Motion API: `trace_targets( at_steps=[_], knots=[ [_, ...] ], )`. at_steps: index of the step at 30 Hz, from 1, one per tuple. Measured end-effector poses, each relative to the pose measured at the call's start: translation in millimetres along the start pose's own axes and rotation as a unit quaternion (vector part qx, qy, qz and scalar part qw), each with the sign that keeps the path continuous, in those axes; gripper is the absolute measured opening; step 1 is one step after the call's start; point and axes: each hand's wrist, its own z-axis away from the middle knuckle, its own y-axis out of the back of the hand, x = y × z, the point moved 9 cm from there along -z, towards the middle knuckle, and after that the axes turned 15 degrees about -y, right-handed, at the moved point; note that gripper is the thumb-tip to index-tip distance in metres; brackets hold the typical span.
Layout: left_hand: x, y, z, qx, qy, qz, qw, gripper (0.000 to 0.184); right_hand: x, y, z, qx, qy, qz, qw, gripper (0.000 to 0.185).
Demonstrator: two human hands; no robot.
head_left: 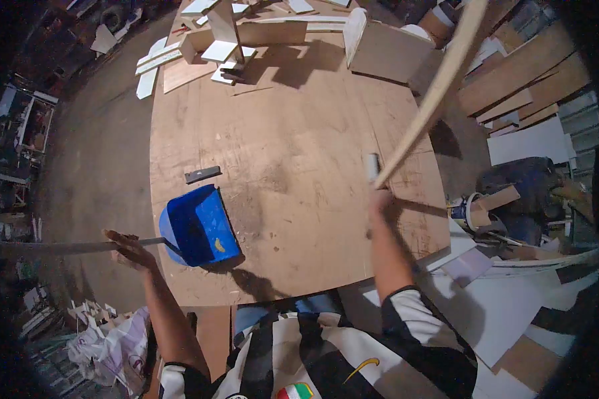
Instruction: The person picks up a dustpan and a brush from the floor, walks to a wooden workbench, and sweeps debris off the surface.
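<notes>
A blue dustpan [216, 219] lies on the left part of the wooden table [299, 139], with a little debris in it. Its long grey handle [66, 249] runs out to the left, and my left hand [133, 251] is at this handle with its fingers stretched out. My right hand [381, 199] is closed round the lower end of a long wooden stick [432, 100], which rises toward the upper right. Just beyond that hand is a light grey cylindrical piece [373, 166]. A small dark grey block [202, 175] rests above the dustpan.
Wood pieces and white-faced boards [221, 51] stand at the table's far end, beside a large panel [389, 52]. To the right are a bucket [469, 211], stacked planks [512, 86] and white sheets [492, 306]. A plastic bag [116, 349] lies at lower left.
</notes>
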Motion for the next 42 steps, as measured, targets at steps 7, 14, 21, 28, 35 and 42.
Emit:
trace_targets(
  at_steps=[7, 14, 21, 28, 35, 42],
  knots=[
    [25, 10, -6, 0.066, -0.030, 0.085, 0.994, 0.054, -95, -105, 184, -0.150, 0.144, -0.079, 0.975, 0.043],
    [-4, 16, -17, 0.023, -0.007, 0.065, 0.998, 0.059, -101, -72, 158, -0.189, 0.067, -0.188, 0.961, 0.044],
    [-63, 19, -11, 0.021, 0.011, 0.198, 0.980, 0.060, -8, 58, -2, 0.025, -0.002, -0.230, 0.973, 0.042],
    [31, 5, -12, -0.004, -0.100, 0.026, 0.995, 0.048, -27, 24, -59, 0.004, 0.005, -0.080, 0.997, 0.039],
    [91, -29, 18, 0.056, -0.112, 0.087, 0.988, 0.053, -133, -70, 77, -0.171, 0.204, -0.176, 0.948, 0.042],
    [105, -35, 27, 0.031, -0.116, 0.055, 0.991, 0.047, -154, 21, -46, -0.057, 0.204, -0.319, 0.924, 0.044]
  ],
)
